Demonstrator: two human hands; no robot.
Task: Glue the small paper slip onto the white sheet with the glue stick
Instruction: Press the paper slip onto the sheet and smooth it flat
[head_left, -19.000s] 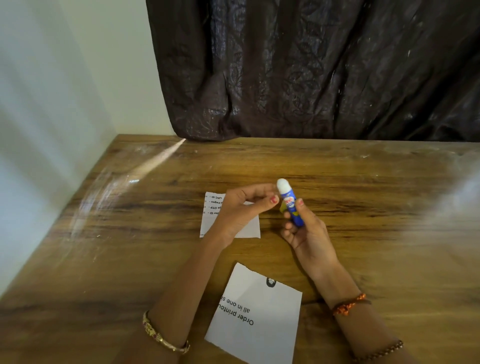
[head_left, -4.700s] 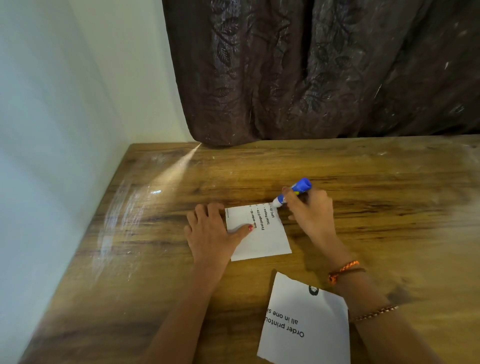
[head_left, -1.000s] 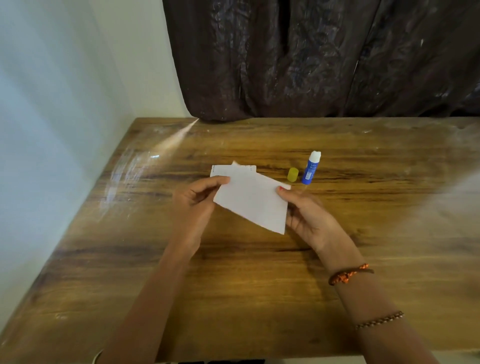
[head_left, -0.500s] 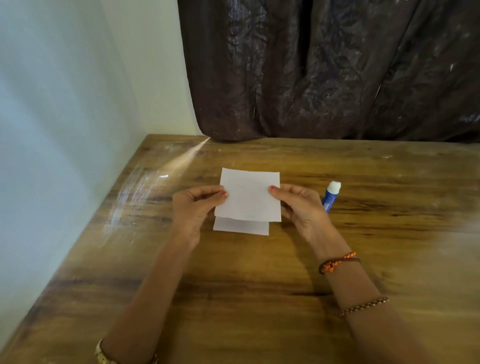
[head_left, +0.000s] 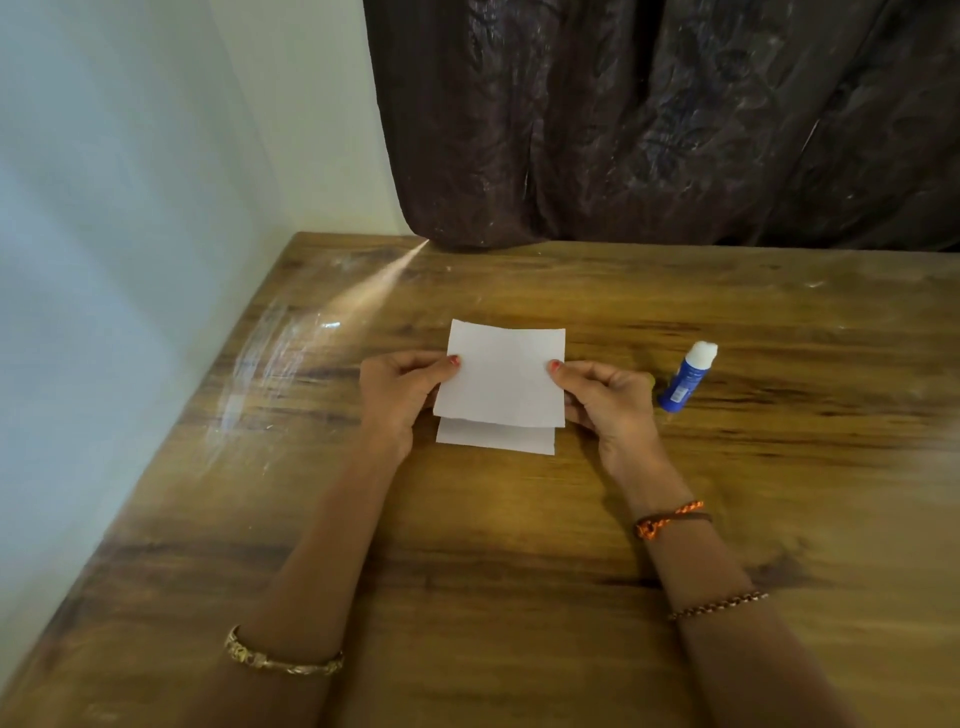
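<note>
At frame centre I see my left hand (head_left: 400, 400) and right hand (head_left: 608, 402) pinching the white sheet (head_left: 501, 379) over the slip (head_left: 493, 439); the glue stick (head_left: 685, 376) stands right, on the desk (head_left: 519, 545).

Both forearms reach forward from the near edge of the tabletop, converging toward its middle. The left hand (head_left: 400, 395) is curled, its thumb laid on top toward the right and the fingers (head_left: 415, 358) bent and tucked beneath, pinching closed. The right hand (head_left: 605, 397) mirrors it, thumb pointing left on top with the fingers (head_left: 613, 371) folded under, likewise pinched. The two thumbs face each other, apart. The left wrist carries a gold bangle; the right wrist wears an orange cord band, with a beaded strand farther up the forearm. Both thumbnails are painted red.
</note>
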